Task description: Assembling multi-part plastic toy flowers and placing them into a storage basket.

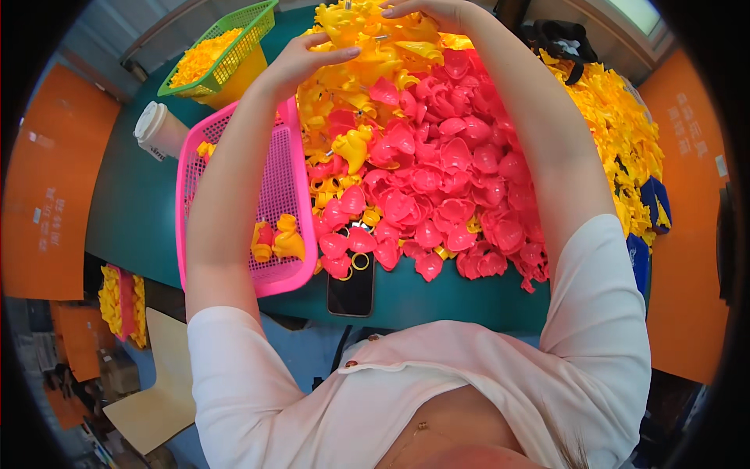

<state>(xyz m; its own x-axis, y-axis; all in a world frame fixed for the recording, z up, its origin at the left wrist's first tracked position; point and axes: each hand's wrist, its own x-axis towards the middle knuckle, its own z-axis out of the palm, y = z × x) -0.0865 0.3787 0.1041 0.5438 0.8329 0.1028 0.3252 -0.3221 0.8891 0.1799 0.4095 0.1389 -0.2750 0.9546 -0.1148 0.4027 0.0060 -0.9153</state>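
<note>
Both my arms stretch forward over a green table. At the far side, my left hand lies at the left edge of a heap of yellow plastic parts, thumb and fingers apart. My right hand is at the heap's far right side, partly cut off by the upper edge, with its visible fingers stretched out. Nothing shows gripped in either hand. Some yellow parts have small metal pieces on them. Nearer me spreads a pile of pink curved shells. One yellow figure-shaped part rests at the pile's left.
A pink basket with a few yellow parts stands under my left forearm. Behind it are a white lidded cup and a green basket of yellow pieces. A phone lies at the near edge. More yellow parts heap at right.
</note>
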